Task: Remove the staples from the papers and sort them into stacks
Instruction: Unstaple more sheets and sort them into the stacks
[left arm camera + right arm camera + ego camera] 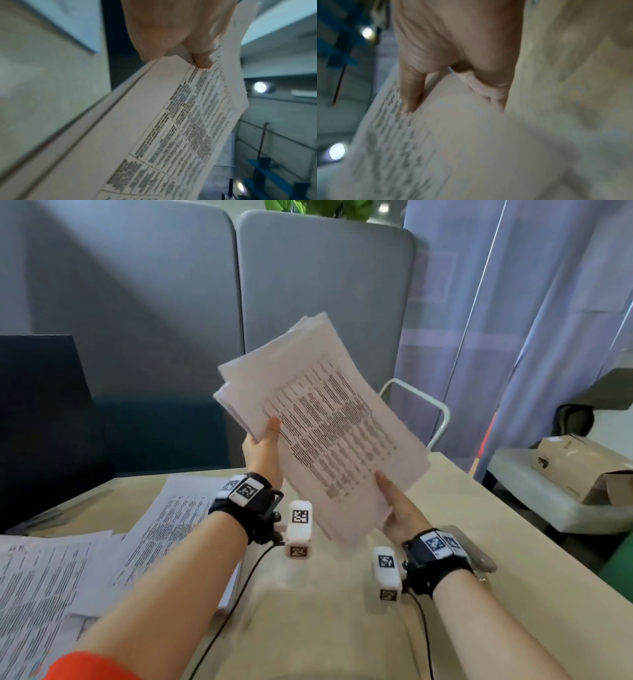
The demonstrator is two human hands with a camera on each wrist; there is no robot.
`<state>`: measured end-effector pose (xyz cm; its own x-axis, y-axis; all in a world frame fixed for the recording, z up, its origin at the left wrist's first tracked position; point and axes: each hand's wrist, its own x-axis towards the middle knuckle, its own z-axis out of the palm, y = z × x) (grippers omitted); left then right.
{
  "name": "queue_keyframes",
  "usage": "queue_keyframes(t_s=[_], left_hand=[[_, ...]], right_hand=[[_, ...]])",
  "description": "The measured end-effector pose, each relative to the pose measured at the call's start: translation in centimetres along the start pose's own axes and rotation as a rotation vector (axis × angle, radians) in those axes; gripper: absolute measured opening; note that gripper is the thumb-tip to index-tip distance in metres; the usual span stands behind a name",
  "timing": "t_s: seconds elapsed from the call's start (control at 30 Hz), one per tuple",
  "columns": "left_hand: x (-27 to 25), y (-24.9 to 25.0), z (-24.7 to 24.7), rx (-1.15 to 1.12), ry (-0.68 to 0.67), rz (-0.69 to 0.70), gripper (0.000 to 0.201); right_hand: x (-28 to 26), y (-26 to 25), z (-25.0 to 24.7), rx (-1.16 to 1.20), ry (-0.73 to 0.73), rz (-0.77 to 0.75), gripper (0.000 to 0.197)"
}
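Note:
Both hands hold a thick bundle of printed papers (325,419) tilted up above the table. My left hand (263,450) grips its left edge, thumb on the printed top sheet and fingers hidden behind. My right hand (397,508) grips the lower corner the same way, thumb on top. In the left wrist view the thumb (202,59) presses the printed page (171,135). The right wrist view is blurred: the thumb (412,86) lies on the paper bundle (436,148). No staple shows in any view.
More printed sheets (68,563) lie spread over the left of the beige table (342,628). A grey stapler-like tool (479,556) lies behind my right wrist. A dark monitor (41,412) stands at the left. A white chair (435,412) and a cardboard box (582,467) lie beyond the table.

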<state>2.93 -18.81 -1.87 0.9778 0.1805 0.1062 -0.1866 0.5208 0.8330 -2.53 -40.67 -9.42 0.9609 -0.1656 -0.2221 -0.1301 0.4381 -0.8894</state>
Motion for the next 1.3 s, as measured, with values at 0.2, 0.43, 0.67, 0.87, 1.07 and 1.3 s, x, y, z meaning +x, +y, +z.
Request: queue_keyframes(t_s=[0.2,0.43,0.67,0.87,1.07,1.3], left_hand=[[1.3,-1.0,-3.8,0.005,-0.186,-0.098,0.042],[1.7,-0.9,-7.4,0.430,-0.464,-0.138,0.047],[-0.7,-4.4,-5.9,0.412,-0.264,-0.053,0.043],[-0.8,-2.6,-2.8,0.424,-0.213,0.205,0.038],[0.9,-3.2,-5.3,0.468,-0.211,0.054,0.048],[0.3,-2.1,-1.9,0.455,-0.183,0.235,0.023]], right_hand=[[0.3,-4.9,-2.5,-0.021,0.020,-0.233,0.078],[-1.6,-8.2,-5.9,-0.212,-0.007,-0.439,0.024],[-1.5,-4.2,-7.4,-0.239,-0.059,-0.336,0.049],[-1.3,-6.2,-5.8,-0.200,-0.024,-0.471,0.072],[-0.7,-4.2,-6.4,-0.344,-0.015,-0.384,0.073],[0.0,-5.1,-2.3,-0.220,0.139,-0.424,0.016]])
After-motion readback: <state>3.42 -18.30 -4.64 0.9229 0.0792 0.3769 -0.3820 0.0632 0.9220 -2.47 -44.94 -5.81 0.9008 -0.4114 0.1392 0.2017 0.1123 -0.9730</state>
